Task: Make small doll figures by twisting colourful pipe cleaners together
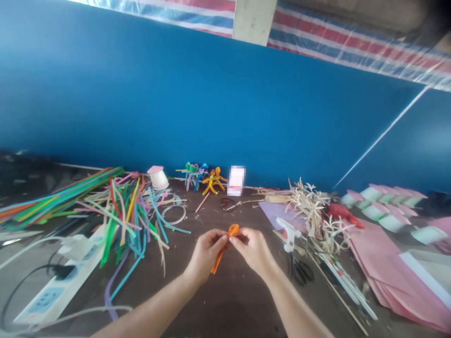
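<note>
Between my two hands, over the middle of the dark table, is an orange pipe cleaner (233, 230) with a rounded loop at its top. Its straight ends hang down below my left hand (208, 253), whose thumb and fingers pinch it from the left. From the other side my right hand (252, 249) pinches it near the base of the loop. Farther back stand finished-looking pipe cleaner figures: orange and yellow ones (213, 180) and a blue, green and purple group (195, 174).
Loose coloured pipe cleaners (130, 211) and a power strip (52, 293) lie at left. At right are a white glue gun (288, 234), black scissors (302, 271), pale dried stalks (312, 206), pink sheets (377, 263) and several pink-topped white cups (392, 220). A blue partition (211, 103) stands behind.
</note>
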A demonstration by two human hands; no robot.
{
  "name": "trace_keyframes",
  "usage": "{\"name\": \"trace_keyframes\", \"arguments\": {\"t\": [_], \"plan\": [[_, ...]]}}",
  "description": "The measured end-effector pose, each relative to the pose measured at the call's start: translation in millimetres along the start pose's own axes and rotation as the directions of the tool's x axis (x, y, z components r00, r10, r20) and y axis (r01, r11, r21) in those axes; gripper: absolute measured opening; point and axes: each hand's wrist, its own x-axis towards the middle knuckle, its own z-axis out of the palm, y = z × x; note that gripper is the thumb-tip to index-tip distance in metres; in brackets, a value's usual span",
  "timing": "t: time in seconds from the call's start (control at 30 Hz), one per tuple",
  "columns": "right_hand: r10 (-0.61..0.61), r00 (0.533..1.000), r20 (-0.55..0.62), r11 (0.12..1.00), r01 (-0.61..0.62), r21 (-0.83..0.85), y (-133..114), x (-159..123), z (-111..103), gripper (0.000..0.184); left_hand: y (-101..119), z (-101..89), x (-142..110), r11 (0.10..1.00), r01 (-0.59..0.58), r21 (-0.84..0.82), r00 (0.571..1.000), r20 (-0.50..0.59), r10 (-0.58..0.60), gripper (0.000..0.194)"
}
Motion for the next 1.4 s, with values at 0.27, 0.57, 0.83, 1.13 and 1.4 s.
{"name": "trace_keyframes", "arguments": {"t": [0.27,0.57,0.83,1.13,1.4], "plan": [[-0.049,0.994,-0.096,0.998,0.053,0.039,-8,-11,-1,0.009,12,3.9,-8,0.994,-0.046,0.096,0.999,0.015,0.045,0.022],[-0.05,0.995,-0.082,0.999,0.05,-0.008,-15,-20,-10,0.013,14,2.3,-10,0.956,-0.1,0.278,0.994,0.08,0.081,0.017],[-0.197,0.98,0.039,0.975,0.2,-0.094,-24,-23,-26,0.017,29,1.6,-15,0.956,0.007,0.292,0.99,0.132,-0.047,0.013],[-0.01,0.999,-0.04,0.992,0.014,0.125,-4,-22,-20,0.026,17,2.9,-3,0.923,0.324,-0.208,0.945,0.039,-0.324,0.018],[0.322,0.946,-0.037,0.683,-0.205,0.701,9,-21,19,0.022,7,2.9,-1,0.939,0.219,-0.264,0.971,-0.037,-0.237,0.017]]}}
